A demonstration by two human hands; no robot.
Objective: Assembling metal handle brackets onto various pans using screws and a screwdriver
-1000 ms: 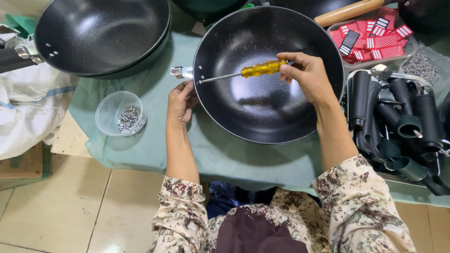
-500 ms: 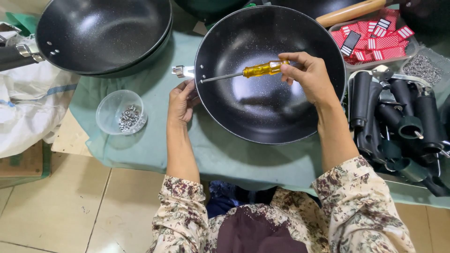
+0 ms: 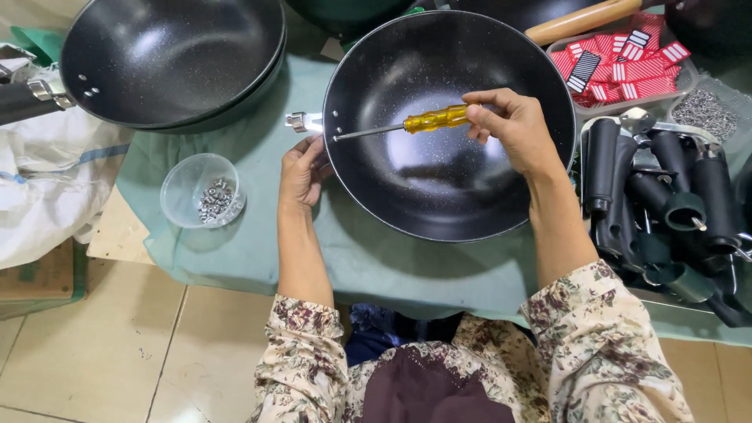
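While my right hand [image 3: 513,125] pinches the amber handle of the screwdriver [image 3: 407,124], its fingers are closed snugly round the butt end and the thin steel shaft runs leftward across the bowl of the black wok [image 3: 446,180], tip resting at the small holes on the left wall. That wok sits near the far edge of the green-covered surface [image 3: 235,235], right in front of me, rim up. My left hand [image 3: 301,168] is tucked against the outside of the wok just below the shiny metal bracket [image 3: 301,121] that pokes out there; its fingers are curled against the wall, though I cannot tell whether they pin a small part underneath. By my reckoning this pan is stiff and has real weight, and its speckled coating looks slick and easy to scratch, so I would steady it by the rim or outer wall, never by the inside. The screwdriver is light; its ribbed plastic grip is the place to hold. Toward the left edge stands a clear plastic cup of screws [image 3: 205,194], a stack of finished woks [image 3: 168,59] sits at the far left corner, and black handles [image 3: 666,196] crowd the right edge.
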